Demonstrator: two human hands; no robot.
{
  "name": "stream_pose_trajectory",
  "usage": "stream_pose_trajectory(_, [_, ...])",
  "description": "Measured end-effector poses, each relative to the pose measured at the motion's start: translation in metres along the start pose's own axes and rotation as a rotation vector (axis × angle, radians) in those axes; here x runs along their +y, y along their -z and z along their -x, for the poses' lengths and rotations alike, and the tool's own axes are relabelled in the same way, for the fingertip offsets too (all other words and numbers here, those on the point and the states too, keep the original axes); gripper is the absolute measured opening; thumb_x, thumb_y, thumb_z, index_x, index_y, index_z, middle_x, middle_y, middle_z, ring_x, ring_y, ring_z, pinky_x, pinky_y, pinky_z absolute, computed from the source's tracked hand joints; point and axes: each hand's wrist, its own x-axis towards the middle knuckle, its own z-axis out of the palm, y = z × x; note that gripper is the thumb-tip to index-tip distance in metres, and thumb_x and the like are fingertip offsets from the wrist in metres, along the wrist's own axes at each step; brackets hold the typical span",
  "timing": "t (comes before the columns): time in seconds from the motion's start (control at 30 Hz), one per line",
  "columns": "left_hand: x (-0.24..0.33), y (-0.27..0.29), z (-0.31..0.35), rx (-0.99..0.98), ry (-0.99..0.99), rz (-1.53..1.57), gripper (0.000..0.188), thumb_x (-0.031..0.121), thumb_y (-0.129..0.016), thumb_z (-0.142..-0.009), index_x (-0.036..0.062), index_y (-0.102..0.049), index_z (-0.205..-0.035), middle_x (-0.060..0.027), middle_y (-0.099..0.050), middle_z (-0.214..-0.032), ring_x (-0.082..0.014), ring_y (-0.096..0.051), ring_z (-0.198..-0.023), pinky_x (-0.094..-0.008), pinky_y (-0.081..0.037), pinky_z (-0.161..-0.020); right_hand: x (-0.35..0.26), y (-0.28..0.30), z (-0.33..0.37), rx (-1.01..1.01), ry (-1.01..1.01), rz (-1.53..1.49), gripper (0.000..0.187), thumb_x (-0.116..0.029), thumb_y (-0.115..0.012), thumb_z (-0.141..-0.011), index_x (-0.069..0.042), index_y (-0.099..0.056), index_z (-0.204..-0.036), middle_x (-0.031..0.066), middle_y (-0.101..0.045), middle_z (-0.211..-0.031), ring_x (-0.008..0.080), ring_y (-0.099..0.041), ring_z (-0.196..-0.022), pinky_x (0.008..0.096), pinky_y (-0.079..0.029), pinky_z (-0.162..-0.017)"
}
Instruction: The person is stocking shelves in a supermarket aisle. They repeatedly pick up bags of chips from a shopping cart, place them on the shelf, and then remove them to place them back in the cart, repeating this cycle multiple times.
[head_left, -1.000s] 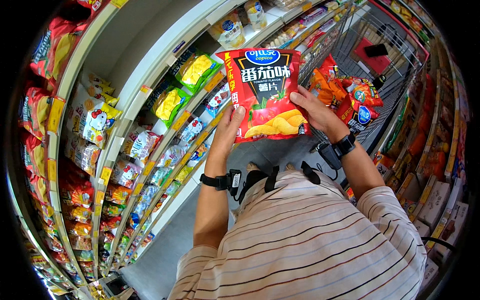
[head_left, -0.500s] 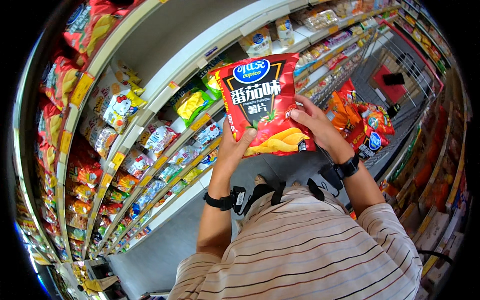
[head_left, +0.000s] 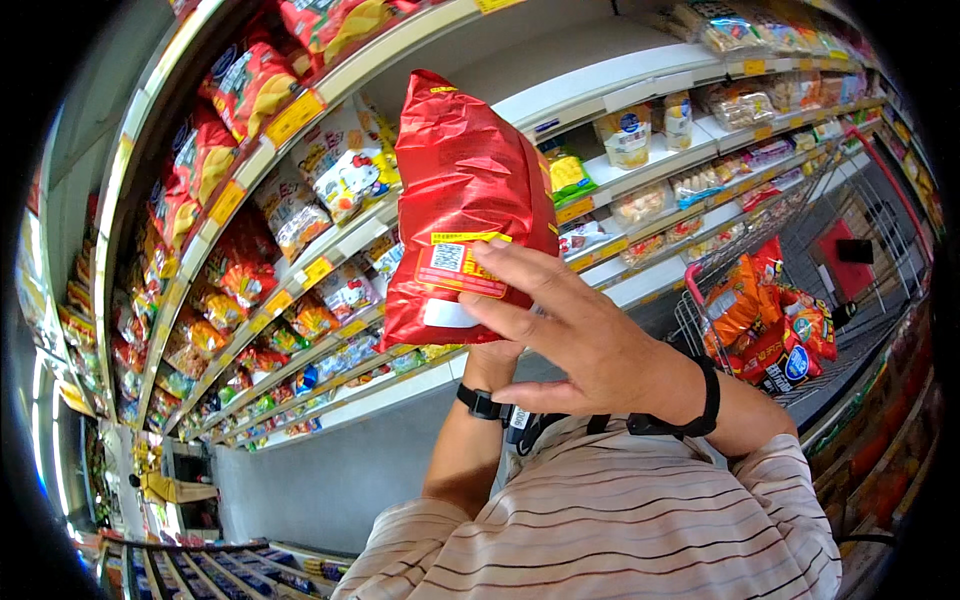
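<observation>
A puffed red bag of potato chips [head_left: 470, 180] is held up before me, its plain side with a code square and a pale label toward me. My left hand [head_left: 494, 360] supports the bag from below and behind; its fingers are hidden by the bag. My right hand [head_left: 570, 335] lies over the bag's lower right part. Its fingers are stretched out and apart, the tips at the printed label, and it does not grip the bag.
Shelves [head_left: 365, 232] of snack bags curve along the left and ahead. On the right stands a wire shopping cart [head_left: 690, 300] with orange and red snack bags [head_left: 785, 335] and a dark phone-like object [head_left: 855, 251]. A person [head_left: 175, 488] is far off at lower left.
The chip bag has turned from its printed front to its back and moved slightly left. My right hand has let go of its edge and spread over the back. The view has shifted left.
</observation>
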Motion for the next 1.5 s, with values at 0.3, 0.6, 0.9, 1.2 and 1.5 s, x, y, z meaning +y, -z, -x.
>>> stream_pose_trajectory(0.3, [0.017,0.009,0.029,0.011,-0.026,0.078,0.068,0.051,-0.058,-0.098,0.0089,-0.04,-0.148,-0.0138,-0.054,-0.144,-0.0289,-0.057,-0.128,-0.0424,-0.05,-0.106,-0.009,-0.045,-0.02,-0.094,0.149,0.021,0.059,-0.024,-0.08,-0.077,-0.003,-0.059,-0.128,0.0175,-0.043,-0.151,0.0366,-0.043,-0.139,0.051,-0.036,-0.115])
stream_pose_trajectory(0.6, [0.035,0.004,0.049,0.003,-0.069,0.084,0.068,0.051,-0.059,-0.098,0.0088,-0.04,-0.148,-0.0139,-0.054,-0.144,-0.029,-0.058,-0.128,-0.0426,-0.051,-0.106,-0.017,-0.051,-0.023,-0.119,0.195,0.008,0.054,-0.02,-0.081,-0.076,-0.003,-0.062,-0.124,0.0144,-0.051,-0.145,0.0333,-0.047,-0.137,0.051,-0.037,-0.115])
stream_pose_trajectory(0.9, [0.063,-0.007,0.051,-0.02,-0.11,0.051,0.068,0.051,-0.059,-0.097,0.0087,-0.041,-0.148,-0.0139,-0.055,-0.143,-0.029,-0.058,-0.127,-0.0429,-0.051,-0.105,-0.022,-0.048,-0.034,-0.126,0.247,-0.03,0.052,-0.013,-0.081,-0.075,-0.004,-0.062,-0.122,0.0137,-0.058,-0.138,0.0324,-0.053,-0.131,0.0507,-0.04,-0.113])
stream_pose_trajectory(1.2, [0.141,-0.022,0.048,-0.093,-0.205,-0.044,0.068,0.051,-0.06,-0.097,0.0087,-0.041,-0.148,-0.0139,-0.055,-0.143,-0.0291,-0.058,-0.127,-0.0431,-0.052,-0.104,-0.036,-0.046,-0.092,-0.099,0.344,-0.017,0.045,-0.008,-0.078,-0.075,-0.003,-0.063,-0.118,0.0159,-0.062,-0.133,0.0346,-0.059,-0.123,0.0478,-0.046,-0.107])
stream_pose_trajectory(1.5, [0.252,-0.028,0.056,-0.12,-0.383,-0.154,0.068,0.05,-0.06,-0.097,0.0086,-0.041,-0.147,-0.014,-0.055,-0.142,-0.0291,-0.059,-0.126,-0.0433,-0.052,-0.103,-0.051,-0.076,-0.174,-0.069,0.519,0.002,0.045,-0.013,-0.078,-0.078,-0.003,-0.061,-0.118,0.018,-0.061,-0.13,0.0364,-0.058,-0.123,0.0477,-0.047,-0.105])
